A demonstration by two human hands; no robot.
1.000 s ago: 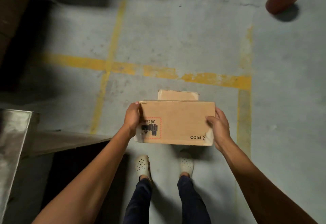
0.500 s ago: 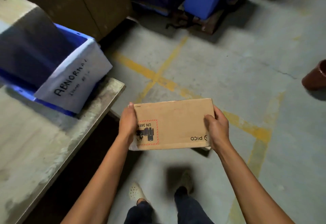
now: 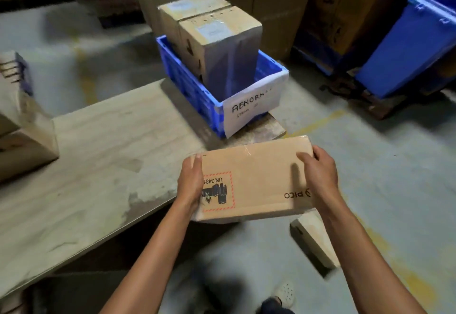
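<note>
Carrying is the stage in hand. The cardboard box (image 3: 254, 180) hangs in the air, roughly level, printed face up. The left hand (image 3: 191, 182) grips its left end, and the right hand (image 3: 320, 173) wraps over its far right corner with the thumb lying on top. The lift looks done to me, but the box rests on nothing, so setting it down is what remains.

Left of the left hand, the table (image 3: 98, 165) offers a broad bare stretch, which looks like the easiest landing. I cannot tell whether the box's left end already overhangs the table edge.

Straight beyond the grip, a blue crate (image 3: 197, 96) sits on the table's corner. A paper label (image 3: 251, 108) hanging on its near wall reads "ABNORM…". Two tall cartons (image 3: 222, 42) stand upright inside, leaving only a gap at the front, so fitting this box in would be tight.

Below the right wrist, a small carton (image 3: 313, 242) lies on the floor near the person's feet, easy to trip over. Far left of the grip, another box (image 3: 22, 136) stands on the table. Far right and beyond, a blue bin (image 3: 407, 42) leans.
</note>
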